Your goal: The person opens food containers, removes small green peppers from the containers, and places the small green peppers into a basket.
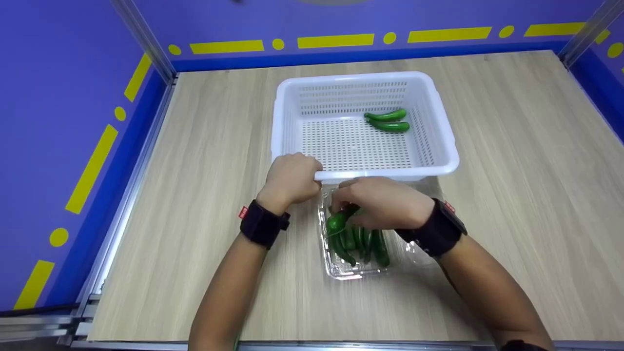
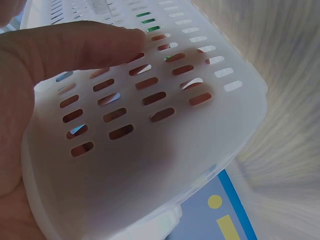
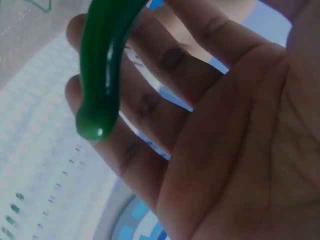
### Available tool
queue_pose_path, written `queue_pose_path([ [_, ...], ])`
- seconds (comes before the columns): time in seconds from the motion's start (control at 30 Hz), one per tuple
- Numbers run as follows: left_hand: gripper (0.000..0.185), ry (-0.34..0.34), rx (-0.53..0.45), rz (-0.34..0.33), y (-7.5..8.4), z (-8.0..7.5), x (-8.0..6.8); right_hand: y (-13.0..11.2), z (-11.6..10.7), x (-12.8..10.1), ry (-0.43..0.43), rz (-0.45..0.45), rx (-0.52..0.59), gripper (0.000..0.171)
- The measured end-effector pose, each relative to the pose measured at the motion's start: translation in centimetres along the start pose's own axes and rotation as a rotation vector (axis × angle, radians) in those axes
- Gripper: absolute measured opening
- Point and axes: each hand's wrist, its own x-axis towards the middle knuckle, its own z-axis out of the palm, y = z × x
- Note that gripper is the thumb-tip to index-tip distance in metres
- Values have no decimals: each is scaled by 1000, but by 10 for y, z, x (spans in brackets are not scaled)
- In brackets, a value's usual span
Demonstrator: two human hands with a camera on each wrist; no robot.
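Note:
My left hand (image 1: 291, 180) grips the near left corner of a white slotted plastic basket (image 1: 351, 79), its thumb (image 2: 100, 46) lying along the slotted wall in the left wrist view. Inside the basket, toward its right wall, lie two green chili peppers (image 1: 390, 126). Over a clear plastic box (image 1: 348, 277) just in front of the basket, my right hand (image 1: 387, 202) holds a green chili pepper (image 3: 102, 75) against its bent fingers. Several more green chili peppers (image 1: 380, 251) lie in the box, partly hidden by that hand.
Both things stand on a light wood-grain table (image 1: 204, 170). The box's clear lid (image 1: 418, 254) lies folded out to the right, under my right wrist. Blue panels (image 1: 73, 97) with yellow marks and metal framing bound the table at the back and sides.

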Motion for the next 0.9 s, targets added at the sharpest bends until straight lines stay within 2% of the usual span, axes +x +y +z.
queue_pose_path([
  [0.2,10,2,2,-7,-1,0,0,-1,-9,-2,24,27,20,25],
  [0.9,9,3,2,-4,0,-1,-1,-1,-15,-6,54,41,55,18],
])
